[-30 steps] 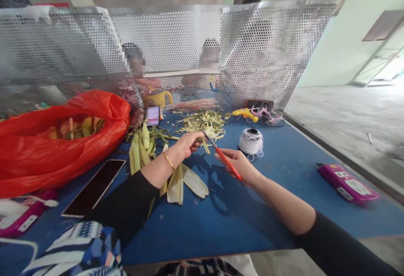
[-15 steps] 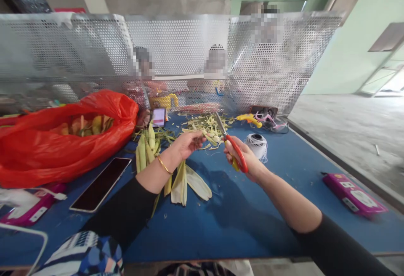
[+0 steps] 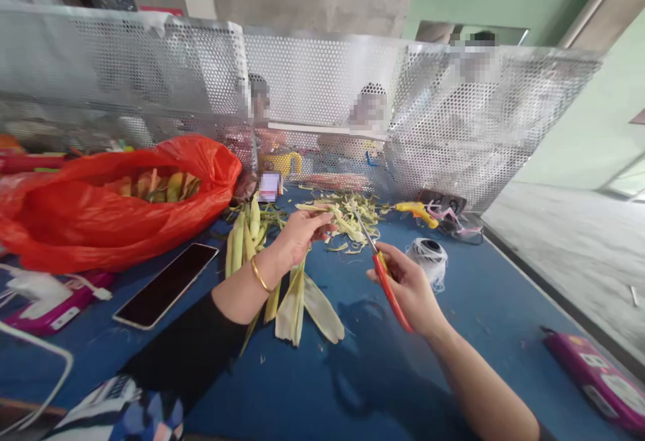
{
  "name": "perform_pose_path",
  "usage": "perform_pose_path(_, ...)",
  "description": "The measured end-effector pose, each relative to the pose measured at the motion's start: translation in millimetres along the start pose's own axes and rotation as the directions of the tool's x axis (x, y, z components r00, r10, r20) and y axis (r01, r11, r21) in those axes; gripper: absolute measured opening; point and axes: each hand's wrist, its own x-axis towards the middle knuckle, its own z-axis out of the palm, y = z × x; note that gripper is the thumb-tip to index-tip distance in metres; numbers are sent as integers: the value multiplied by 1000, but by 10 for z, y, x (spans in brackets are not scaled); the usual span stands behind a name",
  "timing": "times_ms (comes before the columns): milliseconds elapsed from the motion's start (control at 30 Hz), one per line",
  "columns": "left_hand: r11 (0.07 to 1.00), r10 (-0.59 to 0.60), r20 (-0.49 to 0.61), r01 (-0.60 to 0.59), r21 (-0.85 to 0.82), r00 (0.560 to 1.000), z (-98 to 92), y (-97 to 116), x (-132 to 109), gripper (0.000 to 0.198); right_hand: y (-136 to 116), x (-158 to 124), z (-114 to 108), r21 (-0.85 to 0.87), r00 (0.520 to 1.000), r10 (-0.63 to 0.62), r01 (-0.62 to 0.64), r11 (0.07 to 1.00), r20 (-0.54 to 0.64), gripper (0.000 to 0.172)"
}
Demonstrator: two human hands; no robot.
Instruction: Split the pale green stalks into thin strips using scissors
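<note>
My left hand (image 3: 298,236), with a gold bangle at the wrist, is closed with a narrow pale green corn husk strip (image 3: 313,208) between thumb and fingers. My right hand (image 3: 416,290) grips scissors (image 3: 392,298) by the red and yellow handles, their blades pointing up and away and looking closed. A gap separates the scissors from my left hand. Beyond both hands lies a heap of shredded husk scraps (image 3: 355,226). Flat, wide husks (image 3: 324,310) rest on the table below my left wrist. Longer bundled husks (image 3: 236,243) lie to its left.
On the blue table (image 3: 282,387) are a red plastic bag (image 3: 211,209) of husks, a phone (image 3: 166,286), a spool of white string (image 3: 429,263), a yellow glue gun (image 3: 417,211), glasses (image 3: 456,226) and a purple power strip (image 3: 594,377). A perforated metal panel (image 3: 312,64) stands behind, with people beyond.
The view has swung left, so things sit further right. My right hand has drawn the scissors down and turned their handles. The husk strip shows more clearly above my left fingers.
</note>
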Motion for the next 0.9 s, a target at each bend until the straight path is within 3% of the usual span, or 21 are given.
perform_pose_path(67,996,18,21,-20,88,1000,-7,-1,-3,5,0,2,-56,-165,997,-72,68,984,-18,59)
perform_pose_path(167,980,75,40,-81,182,996,-15,-26,16,5,-17,4,-134,-423,980,-201,182,888,-1,55)
perform_pose_path(333,869,259,119,-285,406,959,-80,-104,102,12,-46,-5,-220,-617,939,-332,314,721,90,52)
perform_pose_path(400,729,363,180,-399,557,914,-114,-119,110,12,-44,-8,-240,-663,926,-359,343,666,118,52)
perform_pose_path(467,521,452,232,-467,714,861,-128,-117,86,11,-36,-9,-251,-701,915,-379,359,616,135,49)
perform_pose_path(533,326,491,260,-452,830,831,-114,-104,38,11,-24,-9,-252,-734,911,-389,357,578,137,45)
perform_pose_path(600,190,488,264,-396,898,832,-81,-89,-18,12,-14,-10,-247,-757,909,-393,351,550,136,43)
perform_pose_path(767,-41,464,264,-278,960,846,-2,-72,-102,17,-5,-23,-229,-764,911,-379,360,536,163,41)
perform_pose_path(900,-160,457,281,-233,959,844,23,-83,-123,17,-7,-30,-219,-789,926,-338,332,517,169,42)
